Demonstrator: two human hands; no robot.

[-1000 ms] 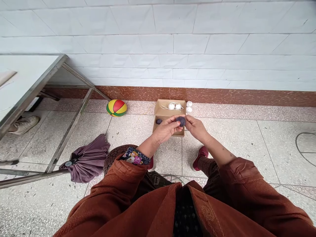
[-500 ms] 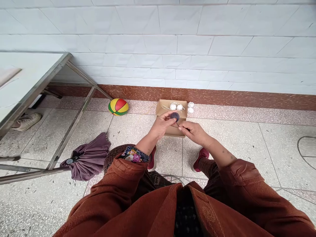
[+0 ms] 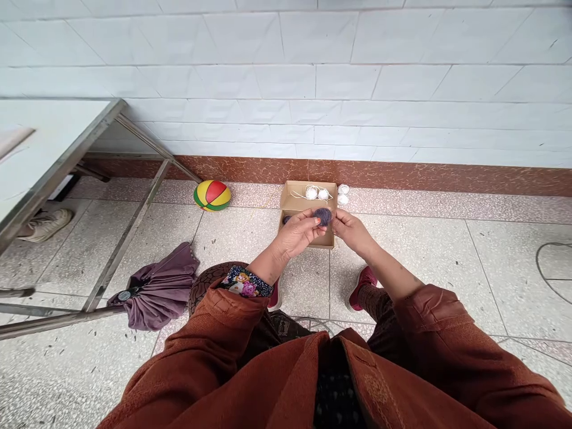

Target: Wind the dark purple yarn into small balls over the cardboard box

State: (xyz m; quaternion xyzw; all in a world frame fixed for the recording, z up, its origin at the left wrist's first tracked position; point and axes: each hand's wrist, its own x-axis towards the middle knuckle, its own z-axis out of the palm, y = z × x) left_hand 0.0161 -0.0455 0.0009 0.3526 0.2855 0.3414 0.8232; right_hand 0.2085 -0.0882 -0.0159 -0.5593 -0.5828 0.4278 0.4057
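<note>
A small ball of dark purple-grey yarn is held in my left hand, between the thumb and fingers. My right hand is closed in a pinch at the ball's right side, on the yarn strand, which its fingers mostly cover. Beneath both hands lies an open cardboard box on the floor. Two white yarn balls with loose ends rest in its far half. Part of another dark yarn ball shows at the near half's left, partly hidden by my left hand.
Two more white yarn balls sit right of the box, by the tiled wall. A colourful ball, a folded purple umbrella and a metal-framed table are to the left. Another person's shoe shows under the table.
The yarn ball has shifted slightly right and turned in my left hand. My right hand has moved up and right, to the ball's side. A dark ball in the box has come into view.
</note>
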